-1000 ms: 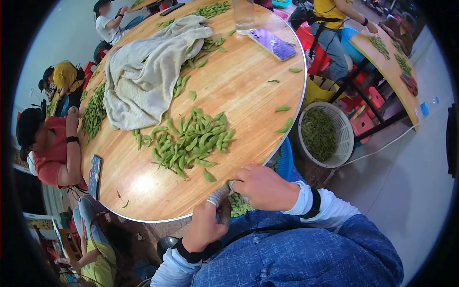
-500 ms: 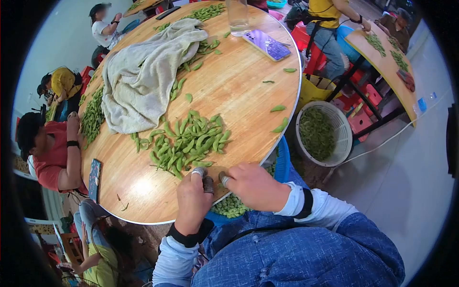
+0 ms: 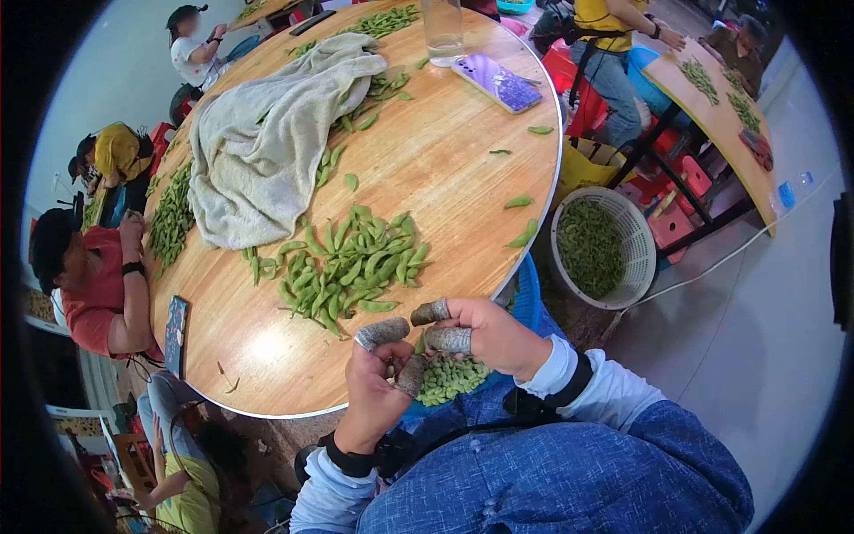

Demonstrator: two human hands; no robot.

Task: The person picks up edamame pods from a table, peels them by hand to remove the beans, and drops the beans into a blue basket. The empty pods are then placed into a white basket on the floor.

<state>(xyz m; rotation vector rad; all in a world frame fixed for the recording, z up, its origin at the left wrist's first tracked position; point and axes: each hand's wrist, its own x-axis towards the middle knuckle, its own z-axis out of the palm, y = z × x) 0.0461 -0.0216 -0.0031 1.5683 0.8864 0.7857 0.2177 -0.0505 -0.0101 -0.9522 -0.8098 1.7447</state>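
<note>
My left hand (image 3: 378, 378) is at the near edge of the round wooden table (image 3: 463, 169), thumb and fingertips in grey coverings and curled close together. Facing it is my right hand (image 3: 489, 334), its covered thumb and finger near each other beside a small bit of green. What either hand holds is too small to make out. Below them, shelled green beans (image 3: 449, 378) lie in a blue basin (image 3: 529, 298), partly hidden by the hands. A pile of green pods (image 3: 356, 262) lies just beyond my left hand.
A crumpled towel (image 3: 258, 142), a purple phone (image 3: 498, 83), a glass (image 3: 442, 36) and a dark phone (image 3: 176, 336) lie on the table. A white basket (image 3: 645, 240) of pods stands on the floor at right. A person in red (image 3: 107, 294) sits at left.
My hands have risen slightly from the table edge, and their covered fingers show more. More beans are visible in the basin. A pod now lies at the pile's near side.
</note>
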